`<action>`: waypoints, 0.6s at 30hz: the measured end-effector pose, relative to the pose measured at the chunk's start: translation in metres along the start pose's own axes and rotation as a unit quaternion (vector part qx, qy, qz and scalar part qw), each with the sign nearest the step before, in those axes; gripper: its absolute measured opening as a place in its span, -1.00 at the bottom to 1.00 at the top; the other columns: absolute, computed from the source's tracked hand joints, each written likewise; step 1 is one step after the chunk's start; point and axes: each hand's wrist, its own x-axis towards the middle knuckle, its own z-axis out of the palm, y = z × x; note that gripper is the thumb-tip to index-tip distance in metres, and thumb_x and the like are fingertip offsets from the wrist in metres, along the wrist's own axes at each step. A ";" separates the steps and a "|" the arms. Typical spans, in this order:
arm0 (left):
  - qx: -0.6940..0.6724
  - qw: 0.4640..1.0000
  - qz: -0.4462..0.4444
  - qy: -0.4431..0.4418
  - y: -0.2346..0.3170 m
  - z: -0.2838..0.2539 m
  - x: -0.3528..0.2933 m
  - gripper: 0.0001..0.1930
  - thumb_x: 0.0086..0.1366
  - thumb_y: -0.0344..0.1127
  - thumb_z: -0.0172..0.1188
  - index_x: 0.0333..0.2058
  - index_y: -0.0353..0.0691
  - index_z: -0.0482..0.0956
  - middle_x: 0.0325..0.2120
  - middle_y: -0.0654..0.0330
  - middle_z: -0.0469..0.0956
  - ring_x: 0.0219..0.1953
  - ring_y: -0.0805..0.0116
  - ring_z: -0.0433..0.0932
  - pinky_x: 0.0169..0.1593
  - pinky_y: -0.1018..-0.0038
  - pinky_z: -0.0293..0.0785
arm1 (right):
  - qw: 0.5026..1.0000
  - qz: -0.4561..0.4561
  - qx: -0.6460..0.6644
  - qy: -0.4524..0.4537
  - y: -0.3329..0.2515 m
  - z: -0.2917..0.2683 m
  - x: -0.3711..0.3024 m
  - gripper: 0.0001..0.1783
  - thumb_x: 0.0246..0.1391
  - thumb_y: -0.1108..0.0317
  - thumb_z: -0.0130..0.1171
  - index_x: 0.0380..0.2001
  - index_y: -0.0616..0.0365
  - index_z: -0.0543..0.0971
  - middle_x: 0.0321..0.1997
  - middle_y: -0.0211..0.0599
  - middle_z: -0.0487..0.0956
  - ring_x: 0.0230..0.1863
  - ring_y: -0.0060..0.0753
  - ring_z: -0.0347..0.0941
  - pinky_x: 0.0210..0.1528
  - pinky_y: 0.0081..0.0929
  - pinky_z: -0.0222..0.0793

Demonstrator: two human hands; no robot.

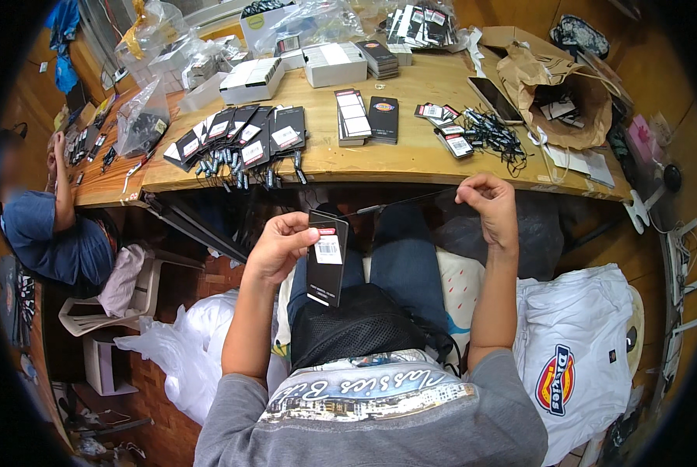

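Note:
Above my lap, my left hand (277, 243) pinches the upper edge of a black hang tag (325, 272) bearing a white barcode sticker. A thin black cord (422, 201) with a small dark plastic piece on it runs taut from the tag to my right hand (488, 204), whose thumb and forefinger are closed on its far end. On the table before me lie a fanned pile of black tags (288, 128) with cords hanging off the edge, a stack of white-stickered tags (352, 124), a black tag stack (383, 128) and a tangle of loose cords (492, 136).
White boxes (334, 70), a phone (495, 97) and an open brown paper bag (531, 74) stand farther back on the wooden table (325, 167). Folded white shirts (582, 327) lie at my right. At left sits another person (53, 233), with a plastic bag (185, 358) nearer me.

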 end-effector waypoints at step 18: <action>-0.044 0.992 0.116 0.014 -0.026 0.045 0.023 -0.84 0.18 -0.39 -0.14 -0.27 -0.29 0.19 -0.23 -0.05 0.39 -0.36 0.33 0.48 -0.28 0.48 0.44 | 0.984 -0.023 0.134 -0.119 0.003 0.089 -0.010 -0.86 -0.21 0.68 0.03 -0.57 0.22 0.36 -0.44 -0.22 0.45 -0.49 -0.64 0.36 -0.46 -0.78 0.28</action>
